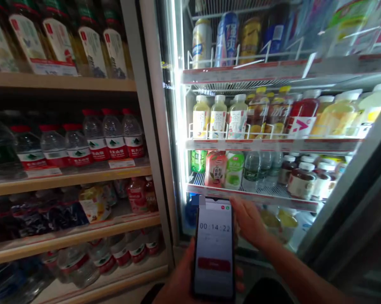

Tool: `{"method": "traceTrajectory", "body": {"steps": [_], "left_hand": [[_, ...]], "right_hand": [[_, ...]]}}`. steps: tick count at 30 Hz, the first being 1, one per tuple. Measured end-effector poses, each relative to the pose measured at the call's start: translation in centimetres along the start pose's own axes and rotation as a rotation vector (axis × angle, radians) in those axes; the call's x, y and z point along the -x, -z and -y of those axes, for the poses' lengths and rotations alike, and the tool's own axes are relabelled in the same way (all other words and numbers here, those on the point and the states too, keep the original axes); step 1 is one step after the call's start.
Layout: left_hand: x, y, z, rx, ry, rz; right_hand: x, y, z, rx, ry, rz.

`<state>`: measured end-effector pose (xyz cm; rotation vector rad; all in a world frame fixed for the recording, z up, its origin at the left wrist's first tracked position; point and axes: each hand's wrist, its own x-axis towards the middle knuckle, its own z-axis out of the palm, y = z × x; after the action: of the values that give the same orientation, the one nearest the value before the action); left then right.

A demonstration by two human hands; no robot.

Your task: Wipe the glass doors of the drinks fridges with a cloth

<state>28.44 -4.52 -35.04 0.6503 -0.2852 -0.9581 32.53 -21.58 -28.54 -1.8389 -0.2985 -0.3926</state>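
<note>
Phone (213,242) within the left grip (184,270) (right hand (249,217) alongside)

The person's left hand (184,273) and right hand (249,217) are both showing bare. The right forearm (293,264) is showing bare as well, narrowing toward the hand and widening toward the lower edge of the view. Low down, two black patches (268,292), apparently clothing, are showing rounded outlines, one on either side. Shadow and blur are hiding their weave and seams, and which garment they are forming is staying unclear.
</note>
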Motion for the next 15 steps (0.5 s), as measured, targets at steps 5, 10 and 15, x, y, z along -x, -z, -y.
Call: {"method": "traceTrajectory", "body": {"steps": [5,10,15], "left_hand": [[-2.0,-1.2,0.2,0.055,-0.029,0.175],[-3.7,-1.5,-0.2,-0.005,-0.090,0.224],[-4.3,-1.3,-0.3,-0.045,-0.120,0.225]], "right_hand": [[-0.2,2.7,1.8,-0.051,-0.005,0.056],[-0.1,5.0,3.4,0.032,0.071,0.049],[0.6,5.8,4.1,0.088,0.102,0.071]]}}
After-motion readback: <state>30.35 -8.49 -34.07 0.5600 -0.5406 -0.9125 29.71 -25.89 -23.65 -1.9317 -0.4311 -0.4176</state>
